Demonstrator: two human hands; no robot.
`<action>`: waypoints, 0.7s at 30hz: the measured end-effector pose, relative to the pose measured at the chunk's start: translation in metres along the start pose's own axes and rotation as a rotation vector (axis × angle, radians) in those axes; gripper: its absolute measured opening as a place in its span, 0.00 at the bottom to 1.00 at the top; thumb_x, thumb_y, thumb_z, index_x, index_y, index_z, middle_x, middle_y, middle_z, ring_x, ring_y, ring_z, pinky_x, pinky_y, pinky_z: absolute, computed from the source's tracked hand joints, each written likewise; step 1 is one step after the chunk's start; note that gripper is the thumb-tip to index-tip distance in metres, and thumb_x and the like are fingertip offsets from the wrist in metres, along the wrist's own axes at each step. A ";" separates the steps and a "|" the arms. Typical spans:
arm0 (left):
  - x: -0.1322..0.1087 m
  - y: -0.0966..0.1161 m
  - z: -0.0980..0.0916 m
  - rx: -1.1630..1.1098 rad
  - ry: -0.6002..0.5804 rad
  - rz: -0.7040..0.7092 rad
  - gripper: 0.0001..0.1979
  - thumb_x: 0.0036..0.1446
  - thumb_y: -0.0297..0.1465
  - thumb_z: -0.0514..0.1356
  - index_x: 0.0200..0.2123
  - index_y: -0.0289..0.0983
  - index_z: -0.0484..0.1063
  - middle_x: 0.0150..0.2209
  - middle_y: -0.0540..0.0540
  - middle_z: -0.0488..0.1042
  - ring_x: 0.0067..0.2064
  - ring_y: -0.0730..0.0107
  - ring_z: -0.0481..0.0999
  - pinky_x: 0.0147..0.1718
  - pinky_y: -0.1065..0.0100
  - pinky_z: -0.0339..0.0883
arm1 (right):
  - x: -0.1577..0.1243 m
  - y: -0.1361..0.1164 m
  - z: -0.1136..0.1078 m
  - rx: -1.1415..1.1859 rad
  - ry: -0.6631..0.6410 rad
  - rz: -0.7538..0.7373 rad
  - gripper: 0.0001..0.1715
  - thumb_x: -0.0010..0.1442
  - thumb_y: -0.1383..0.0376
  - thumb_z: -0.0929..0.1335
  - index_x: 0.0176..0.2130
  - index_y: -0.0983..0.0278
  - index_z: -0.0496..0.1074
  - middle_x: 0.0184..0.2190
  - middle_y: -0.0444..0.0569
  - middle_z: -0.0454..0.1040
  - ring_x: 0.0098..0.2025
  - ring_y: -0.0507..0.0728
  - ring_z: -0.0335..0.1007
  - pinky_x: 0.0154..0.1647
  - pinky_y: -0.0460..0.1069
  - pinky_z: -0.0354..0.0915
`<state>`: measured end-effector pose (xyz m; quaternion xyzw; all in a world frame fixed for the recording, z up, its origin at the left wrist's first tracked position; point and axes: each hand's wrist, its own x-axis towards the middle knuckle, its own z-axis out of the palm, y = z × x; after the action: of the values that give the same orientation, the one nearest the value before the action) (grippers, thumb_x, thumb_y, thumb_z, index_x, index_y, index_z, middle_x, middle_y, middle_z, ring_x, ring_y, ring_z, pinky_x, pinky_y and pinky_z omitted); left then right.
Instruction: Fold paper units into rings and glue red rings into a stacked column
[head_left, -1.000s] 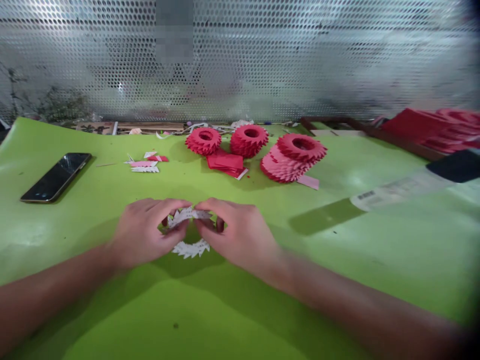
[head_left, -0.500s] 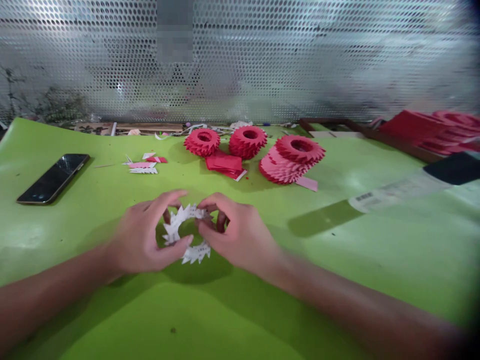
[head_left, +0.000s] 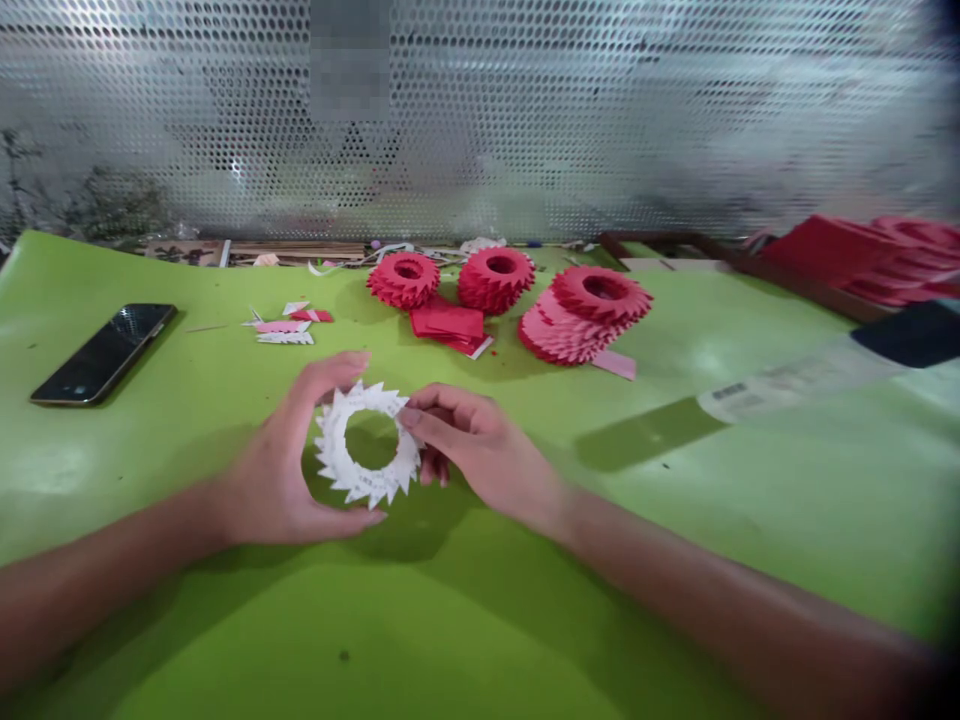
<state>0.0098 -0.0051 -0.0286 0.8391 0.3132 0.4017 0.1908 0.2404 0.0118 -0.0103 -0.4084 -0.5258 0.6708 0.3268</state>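
Note:
A white folded-paper ring (head_left: 339,455) with pointed teeth and faint print on it is held up over the green tabletop, its round hole facing me. My right hand (head_left: 480,440) pinches its right edge between thumb and fingers. Around the ring's left side curves my left hand (head_left: 277,465), thumb below and fingers above, spread apart. Whether my left hand touches the teeth I cannot tell.
Red toothed paper rings (head_left: 405,280) and a pink-and-red stack (head_left: 574,320) stand behind, near red paper pieces (head_left: 448,322). Paper scraps (head_left: 289,328) and a phone (head_left: 105,355) lie left. To the right are a clear black-ended object (head_left: 780,375) and a box of red paper (head_left: 825,262).
My left hand's thumb and fingers have opened away from the white ring. The ring has turned to show its full face, and my right hand keeps its pinch on the edge.

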 end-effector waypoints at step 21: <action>0.002 0.009 -0.003 0.036 -0.185 0.014 0.49 0.49 0.33 0.75 0.69 0.39 0.53 0.60 0.35 0.73 0.57 0.51 0.79 0.58 0.53 0.76 | -0.001 0.000 -0.002 -0.193 -0.196 0.067 0.23 0.64 0.47 0.72 0.41 0.64 0.74 0.30 0.42 0.77 0.23 0.46 0.71 0.19 0.41 0.59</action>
<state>0.0116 -0.0097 -0.0204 0.8780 0.2956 0.3182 0.2012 0.2426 0.0116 -0.0103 -0.3877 -0.6033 0.6644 0.2103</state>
